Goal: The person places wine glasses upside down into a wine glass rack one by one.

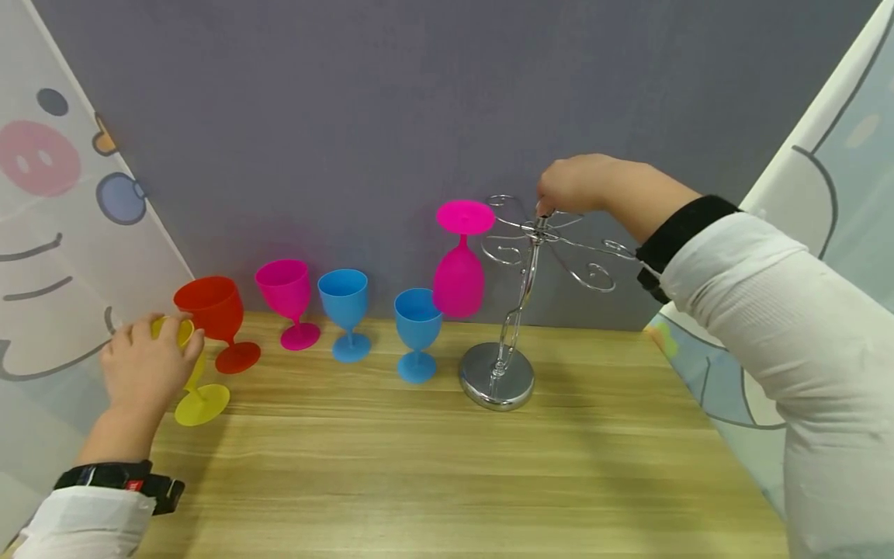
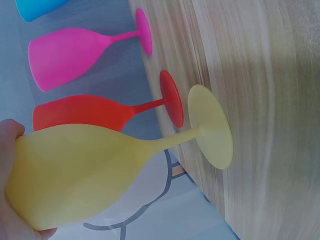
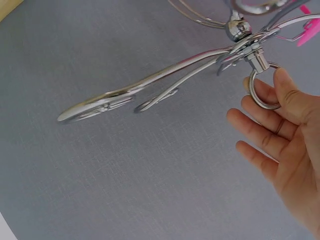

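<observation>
Head view first, and we're looking at a wood-grain tabletop (image 1: 447, 466), streaked and yellowish, running back to a plain grey backdrop (image 1: 349, 140). Cartoon-printed sheets flank it, a left sheet (image 1: 42, 256) and a right sheet (image 1: 838, 178).

Now the count: six goblets, plus one metal rack (image 1: 497, 380) standing on its round base, right of centre. One yellow goblet (image 2: 85, 172), far left of the row; one red goblet (image 1: 216, 310), just beside it. Two pinks: an upright pink goblet (image 1: 285, 289) on the wood, and a hanging pink goblet (image 1: 461, 283), upside down at the rack's left side. Two blues, both standing: a left blue goblet (image 1: 343, 299) and a right blue goblet (image 1: 417, 322).

And two hands at work! We see the left hand (image 1: 150, 361) gripping the yellow goblet's bowl near the rim; whether its foot touches the wood, we can't tell. Across from it, the right hand (image 1: 583, 182) pinches the ring (image 3: 253, 91) atop the rack between thumb and finger.
</observation>
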A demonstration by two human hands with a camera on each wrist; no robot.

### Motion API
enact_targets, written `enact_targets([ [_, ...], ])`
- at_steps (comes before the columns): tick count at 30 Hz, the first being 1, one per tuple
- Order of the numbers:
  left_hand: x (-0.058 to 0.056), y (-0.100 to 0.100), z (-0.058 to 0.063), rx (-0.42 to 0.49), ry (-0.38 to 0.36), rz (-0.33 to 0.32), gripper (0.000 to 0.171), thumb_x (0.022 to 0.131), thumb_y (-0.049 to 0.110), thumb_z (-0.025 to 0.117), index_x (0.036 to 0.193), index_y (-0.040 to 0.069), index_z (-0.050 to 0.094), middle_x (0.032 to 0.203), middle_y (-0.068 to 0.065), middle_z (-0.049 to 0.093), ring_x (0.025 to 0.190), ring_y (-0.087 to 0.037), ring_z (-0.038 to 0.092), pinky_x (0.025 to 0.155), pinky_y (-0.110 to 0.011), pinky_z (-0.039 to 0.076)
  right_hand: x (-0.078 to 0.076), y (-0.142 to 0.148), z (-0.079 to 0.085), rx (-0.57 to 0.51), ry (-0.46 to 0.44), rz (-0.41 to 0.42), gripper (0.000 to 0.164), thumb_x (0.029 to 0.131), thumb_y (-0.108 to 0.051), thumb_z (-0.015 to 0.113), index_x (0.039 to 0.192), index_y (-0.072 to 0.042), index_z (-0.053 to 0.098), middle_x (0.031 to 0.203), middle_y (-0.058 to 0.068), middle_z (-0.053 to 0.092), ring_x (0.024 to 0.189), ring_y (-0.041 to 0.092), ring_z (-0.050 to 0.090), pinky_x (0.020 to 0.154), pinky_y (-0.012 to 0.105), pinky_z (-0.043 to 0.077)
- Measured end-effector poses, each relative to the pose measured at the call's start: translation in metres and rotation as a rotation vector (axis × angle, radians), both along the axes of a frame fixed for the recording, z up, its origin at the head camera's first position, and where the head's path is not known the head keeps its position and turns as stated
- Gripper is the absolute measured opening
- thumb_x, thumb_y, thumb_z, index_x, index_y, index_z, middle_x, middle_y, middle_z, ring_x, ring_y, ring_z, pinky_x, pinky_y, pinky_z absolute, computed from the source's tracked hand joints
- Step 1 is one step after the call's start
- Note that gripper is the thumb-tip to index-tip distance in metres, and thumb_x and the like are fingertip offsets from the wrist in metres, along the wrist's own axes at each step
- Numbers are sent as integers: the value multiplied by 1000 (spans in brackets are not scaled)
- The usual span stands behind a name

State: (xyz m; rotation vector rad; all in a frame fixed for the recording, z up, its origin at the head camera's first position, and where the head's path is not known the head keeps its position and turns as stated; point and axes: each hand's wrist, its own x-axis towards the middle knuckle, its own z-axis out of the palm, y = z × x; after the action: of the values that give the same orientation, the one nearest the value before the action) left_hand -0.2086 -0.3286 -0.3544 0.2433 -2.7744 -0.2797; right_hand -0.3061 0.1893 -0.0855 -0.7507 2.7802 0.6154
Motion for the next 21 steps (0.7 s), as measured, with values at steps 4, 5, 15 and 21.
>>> enact_targets([
  [4, 0, 0, 1, -2, -4, -11, 55, 101, 41, 36, 137, 0, 36, 138, -38, 26, 122, -61, 22, 95, -72, 23, 1, 0, 0, -10, -3, -25, 28, 101, -21, 50, 112, -2, 65, 112, 14, 66, 97, 27, 63, 83, 47, 49],
  [5, 0, 0, 1, -2, -5, -12, 55, 101, 41, 36, 137, 0, 36, 138, -38, 26, 122, -61, 22, 95, -72, 23, 1, -1, 1, -8, 1, -28, 27, 101, -21, 50, 110, -2, 66, 109, 13, 66, 95, 26, 63, 83, 47, 49],
  [15, 0, 0, 1, -6, -7, -8, 55, 101, 40, 36, 138, 0, 35, 138, -38, 26, 122, -61, 23, 94, -72, 24, 2, -3, 2, 4, 16, -54, 22, 98, -21, 52, 94, -5, 67, 92, 7, 65, 83, 23, 60, 76, 45, 48],
  [21, 1, 0, 2, -5, -8, -11, 55, 101, 40, 37, 138, -1, 35, 138, -38, 26, 122, -61, 22, 94, -72, 23, 3, -2, 1, -12, 8, -71, 22, 99, -21, 52, 91, -7, 66, 88, 5, 62, 81, 21, 57, 73, 42, 46],
])
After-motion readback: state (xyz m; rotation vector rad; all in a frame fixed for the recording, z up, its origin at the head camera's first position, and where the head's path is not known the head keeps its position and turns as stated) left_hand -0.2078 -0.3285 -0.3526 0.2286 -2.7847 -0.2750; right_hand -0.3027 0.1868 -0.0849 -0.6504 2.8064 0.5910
